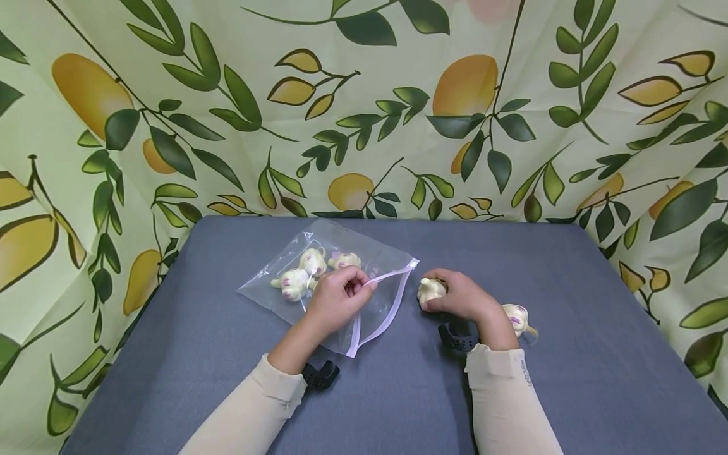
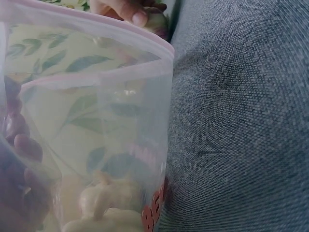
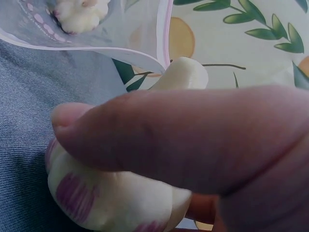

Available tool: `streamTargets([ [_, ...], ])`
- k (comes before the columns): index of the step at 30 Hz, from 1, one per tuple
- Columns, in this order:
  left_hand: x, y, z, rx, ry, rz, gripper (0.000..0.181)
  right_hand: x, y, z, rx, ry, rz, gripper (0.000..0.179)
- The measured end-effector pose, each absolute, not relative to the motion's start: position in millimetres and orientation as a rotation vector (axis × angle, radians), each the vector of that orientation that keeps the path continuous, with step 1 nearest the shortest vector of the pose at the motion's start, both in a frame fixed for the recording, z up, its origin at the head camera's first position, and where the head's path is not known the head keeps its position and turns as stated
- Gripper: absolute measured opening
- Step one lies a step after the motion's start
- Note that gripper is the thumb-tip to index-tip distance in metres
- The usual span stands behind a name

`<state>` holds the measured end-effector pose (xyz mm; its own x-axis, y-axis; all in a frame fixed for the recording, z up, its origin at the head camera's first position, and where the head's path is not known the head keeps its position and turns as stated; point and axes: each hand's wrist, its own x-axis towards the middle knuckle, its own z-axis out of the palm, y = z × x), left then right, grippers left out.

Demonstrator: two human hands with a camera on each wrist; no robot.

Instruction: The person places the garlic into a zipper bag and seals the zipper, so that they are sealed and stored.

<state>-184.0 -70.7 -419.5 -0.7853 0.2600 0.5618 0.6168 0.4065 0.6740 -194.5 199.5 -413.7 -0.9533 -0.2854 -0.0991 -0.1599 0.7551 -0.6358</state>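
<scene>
My left hand [image 1: 337, 298] pinches the upper edge of a clear zip bag [image 1: 392, 313], holding its mouth apart toward the right. Inside the bag, at its closed left end, lie several garlic bulbs [image 1: 294, 284], white with purple streaks. Just right of the bag's mouth, my right hand [image 1: 463, 296] grips a single garlic bulb [image 1: 430, 291] between thumb and fingers. In the right wrist view the thumb lies across this bulb [image 3: 116, 198], with its stem pointing up. The left wrist view looks through the bag's side [image 2: 87, 121], and the left fingers appear blurred behind the plastic.
Another garlic bulb [image 1: 516, 319] lies on the grey cloth-covered table [image 1: 392, 404], partly behind the right wrist. A black wrist strap mount [image 1: 457, 338] sits under the right wrist, and a similar one [image 1: 321, 375] by the left. A fruit-patterned curtain [image 1: 352, 145] borders the table's back and sides.
</scene>
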Motion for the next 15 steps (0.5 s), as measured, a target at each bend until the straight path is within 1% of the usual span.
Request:
streamTargets([
  [10,-184.7,-70.8,-419.2,-0.752,-2.306,-1.33,0.011,-193.5,198.2,-411.1,-0.323,2.726,-1.011,0.055],
  [15,-185.1,-71.0,-420.0,-0.747,-2.309,-1.331,0.011,-195.2,198.6,-412.7,-0.329,2.728,-1.024,0.055],
])
